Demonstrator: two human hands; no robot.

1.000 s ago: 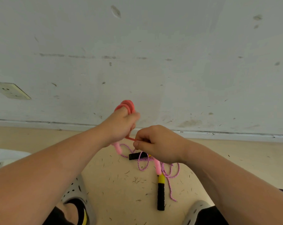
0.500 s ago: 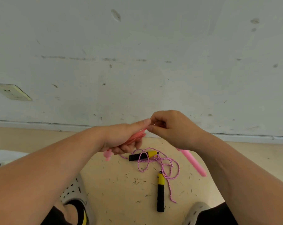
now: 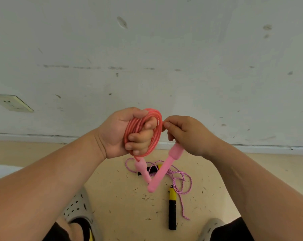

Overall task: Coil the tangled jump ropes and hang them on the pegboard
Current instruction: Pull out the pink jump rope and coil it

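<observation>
A person is crouching over a tan floor (image 3: 123,202) by a scuffed white wall (image 3: 164,49), holding a coiled pink jump rope (image 3: 138,122).

Nearest the camera, two grey perforated shoes (image 3: 77,209) are standing on the floor, and between them a purple jump rope (image 3: 182,181) is lying loose and tangled, its black-and-yellow handles (image 3: 172,209) resting apart. Above it, the left hand (image 3: 116,134) is gripping the pink coil, fingers curled through the loops. Just beside it, the right hand (image 3: 190,134) is pinching the rope's free end. The two pink handles (image 3: 162,171) are hanging down, their tips meeting in a V. Beyond, a socket (image 3: 11,102) is sitting low on the wall.
</observation>
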